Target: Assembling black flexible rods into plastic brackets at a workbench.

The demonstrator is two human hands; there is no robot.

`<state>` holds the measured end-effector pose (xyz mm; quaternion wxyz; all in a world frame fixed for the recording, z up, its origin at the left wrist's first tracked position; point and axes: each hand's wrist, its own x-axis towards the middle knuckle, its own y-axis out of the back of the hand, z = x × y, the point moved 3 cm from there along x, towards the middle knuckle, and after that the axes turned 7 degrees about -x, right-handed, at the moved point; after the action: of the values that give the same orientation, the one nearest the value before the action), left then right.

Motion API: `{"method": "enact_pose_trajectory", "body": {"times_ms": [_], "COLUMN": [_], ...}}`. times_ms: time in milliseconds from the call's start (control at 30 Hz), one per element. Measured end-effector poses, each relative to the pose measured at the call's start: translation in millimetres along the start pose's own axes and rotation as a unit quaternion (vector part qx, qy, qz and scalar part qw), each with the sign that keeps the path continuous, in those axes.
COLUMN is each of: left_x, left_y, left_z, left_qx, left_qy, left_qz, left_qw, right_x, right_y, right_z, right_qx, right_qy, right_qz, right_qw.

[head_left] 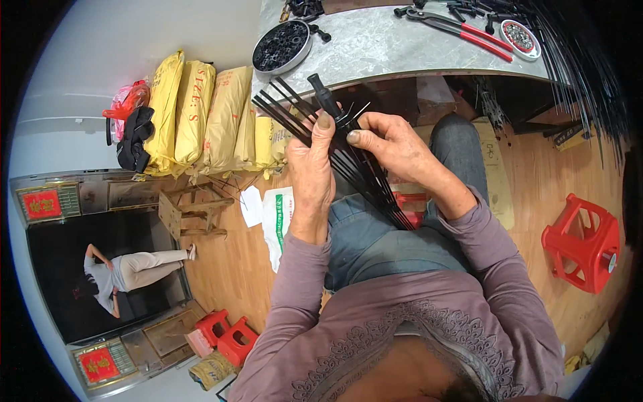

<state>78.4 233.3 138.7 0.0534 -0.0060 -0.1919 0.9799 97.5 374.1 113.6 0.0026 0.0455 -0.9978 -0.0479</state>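
Note:
Above my lap I hold what looks like an umbrella frame (368,182), a bundle of thin black ribs with a black plastic hub (325,96) at its top. My left hand (311,171) is closed round the ribs just below the hub, thumb pointing up along it. Several rib ends fan out past that hand to the upper left. On the other side, my right hand (405,151) pinches near the hub's collar with thumb and bent forefinger, where a thin rod end sticks out. Exactly what its fingertips grip is hidden.
Ahead stands a grey marbled table (375,50) with a bowl (300,60) of small black parts, red-handled pliers (462,33) and many black rods (569,74). Yellow sacks (194,117) lean at the left. A red stool (581,244) is at right; a person (130,268) stands in the doorway.

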Motion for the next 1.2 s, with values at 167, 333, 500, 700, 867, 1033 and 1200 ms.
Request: {"method": "enact_pose_trajectory", "body": {"times_ms": [167, 333, 500, 700, 867, 1033, 1200], "left_x": [-6, -10, -11, -15, -17, -20, -19], "left_y": [-9, -11, -7, -10, -15, -21, -18], "left_z": [3, 3, -1, -2, -4, 0, -1], "left_qx": [0.007, 0.026, 0.066, 0.058, 0.024, 0.014, 0.030], "left_qy": [-0.038, -0.056, -0.066, -0.072, -0.084, -0.100, -0.087], "left_qz": [0.007, -0.021, -0.015, 0.005, 0.009, 0.007, -0.001], "left_qw": [0.999, 0.998, 0.996, 0.996, 0.996, 0.995, 0.996], "right_x": [-3, -4, -4, -11, -8, -8, -11], "right_y": [4, 3, 5, 5, 14, 15, 16], "right_z": [-4, 3, -3, -4, -7, -2, -3], "right_qx": [0.012, 0.016, 0.012, 0.029, 0.040, 0.070, 0.078], "right_qy": [-0.005, 0.015, 0.031, 0.016, -0.017, -0.058, -0.061], "right_qz": [-0.036, -0.029, -0.028, -0.007, -0.058, -0.064, -0.083], "right_qw": [0.999, 0.999, 0.999, 0.999, 0.997, 0.994, 0.992]}}
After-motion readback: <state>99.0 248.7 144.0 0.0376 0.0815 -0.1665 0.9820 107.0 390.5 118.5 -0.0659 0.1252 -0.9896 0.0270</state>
